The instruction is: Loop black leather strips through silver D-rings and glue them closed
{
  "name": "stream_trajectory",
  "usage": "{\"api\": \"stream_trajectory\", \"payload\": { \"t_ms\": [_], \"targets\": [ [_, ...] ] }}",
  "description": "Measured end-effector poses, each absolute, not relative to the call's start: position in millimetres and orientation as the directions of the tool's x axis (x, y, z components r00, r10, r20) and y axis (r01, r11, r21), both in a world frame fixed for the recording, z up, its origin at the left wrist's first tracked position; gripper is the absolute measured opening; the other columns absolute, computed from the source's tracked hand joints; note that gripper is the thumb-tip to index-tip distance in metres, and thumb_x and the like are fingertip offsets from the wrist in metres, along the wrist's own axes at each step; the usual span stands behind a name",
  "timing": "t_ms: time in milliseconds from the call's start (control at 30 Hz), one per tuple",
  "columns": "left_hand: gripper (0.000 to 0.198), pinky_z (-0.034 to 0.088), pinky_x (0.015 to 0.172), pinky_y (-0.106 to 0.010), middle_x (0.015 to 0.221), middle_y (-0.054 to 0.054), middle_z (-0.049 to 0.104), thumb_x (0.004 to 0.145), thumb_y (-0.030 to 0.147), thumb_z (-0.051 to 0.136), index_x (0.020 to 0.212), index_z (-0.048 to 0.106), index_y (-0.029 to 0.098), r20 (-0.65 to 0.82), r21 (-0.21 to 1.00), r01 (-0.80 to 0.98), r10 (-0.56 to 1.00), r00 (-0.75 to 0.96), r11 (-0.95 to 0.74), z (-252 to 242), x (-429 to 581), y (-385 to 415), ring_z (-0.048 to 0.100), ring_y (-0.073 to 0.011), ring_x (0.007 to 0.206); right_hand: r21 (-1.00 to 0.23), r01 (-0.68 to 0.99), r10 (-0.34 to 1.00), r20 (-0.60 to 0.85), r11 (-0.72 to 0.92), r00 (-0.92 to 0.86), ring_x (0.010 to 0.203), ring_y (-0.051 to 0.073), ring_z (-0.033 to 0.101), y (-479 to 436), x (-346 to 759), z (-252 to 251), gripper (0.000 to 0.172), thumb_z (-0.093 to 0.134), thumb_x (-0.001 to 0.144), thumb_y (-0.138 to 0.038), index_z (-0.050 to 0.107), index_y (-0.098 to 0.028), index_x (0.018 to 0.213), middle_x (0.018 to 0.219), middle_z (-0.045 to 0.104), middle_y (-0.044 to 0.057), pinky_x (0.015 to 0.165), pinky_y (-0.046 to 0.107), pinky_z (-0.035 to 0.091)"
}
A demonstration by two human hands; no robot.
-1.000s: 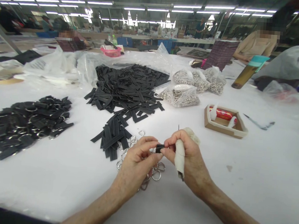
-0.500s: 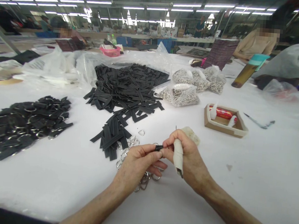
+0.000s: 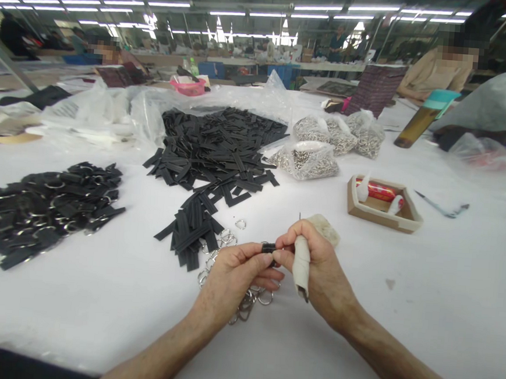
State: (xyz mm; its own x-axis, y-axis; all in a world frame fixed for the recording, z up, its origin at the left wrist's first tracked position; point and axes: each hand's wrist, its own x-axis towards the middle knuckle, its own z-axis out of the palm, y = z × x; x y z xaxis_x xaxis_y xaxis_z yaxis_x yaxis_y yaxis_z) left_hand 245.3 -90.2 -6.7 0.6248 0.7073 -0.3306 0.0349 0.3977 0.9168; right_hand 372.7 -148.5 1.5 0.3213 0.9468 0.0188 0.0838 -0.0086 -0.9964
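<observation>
A short black strip [image 3: 268,248] is pinched between the fingertips of both my hands, above the white table. My left hand [image 3: 235,273] grips its left end, thumb against forefinger, with the lower fingers loosely curled. My right hand [image 3: 319,270] pinches the other end and also holds a thin-pointed tool with a wrapped white handle [image 3: 301,263] across the palm. Whether a ring sits in the strip is hidden by the fingers. Metal D-rings [image 3: 246,308] lie under and beside my left hand. Loose black strips [image 3: 192,228] are heaped just beyond it.
A large pile of black strips [image 3: 225,146] lies ahead; strips fitted with rings [image 3: 50,205] are heaped at left. Bags of rings [image 3: 310,161], a small box [image 3: 382,217] with a red tube, a pale lump [image 3: 324,229] and a bottle [image 3: 425,121] stand right. Co-workers sit beyond.
The strip has shifted slightly between my fingertips, which stay pinched together. Both hands are in nearly the same place; the whole view has moved very slightly.
</observation>
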Motion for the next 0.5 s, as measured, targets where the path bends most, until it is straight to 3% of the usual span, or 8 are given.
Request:
{"api": "stream_trajectory", "payload": {
  "t_ms": [267,500],
  "targets": [
    [0.021,0.052,0.069,-0.032,0.070,-0.007,0.067,0.077,0.031,0.059,0.083,0.065,0.012,-0.334,0.915,0.047,0.687,0.646,0.401,-5.9,244.8,-92.0,0.065,-0.0195,0.070,-0.994,0.106,0.943,0.012,-0.025,0.333,0.052,0.010,0.040,-148.1,371.8,1.4,0.012,0.056,0.075,-0.016,0.045,-0.021,0.074,0.068,0.051,-0.004,0.044,0.021,0.033],
    [0.024,0.053,0.070,-0.034,0.073,-0.008,0.068,0.077,0.032,0.059,0.087,0.066,0.012,-0.327,0.916,0.035,0.693,0.642,0.399,-7.2,245.0,-92.2,0.065,-0.0206,0.072,-0.996,0.092,0.941,0.021,-0.011,0.337,0.054,0.010,0.041,-148.5,370.2,0.7,0.012,0.056,0.074,-0.016,0.045,-0.021,0.075,0.071,0.051,-0.003,0.046,0.021,0.034]
  ]
}}
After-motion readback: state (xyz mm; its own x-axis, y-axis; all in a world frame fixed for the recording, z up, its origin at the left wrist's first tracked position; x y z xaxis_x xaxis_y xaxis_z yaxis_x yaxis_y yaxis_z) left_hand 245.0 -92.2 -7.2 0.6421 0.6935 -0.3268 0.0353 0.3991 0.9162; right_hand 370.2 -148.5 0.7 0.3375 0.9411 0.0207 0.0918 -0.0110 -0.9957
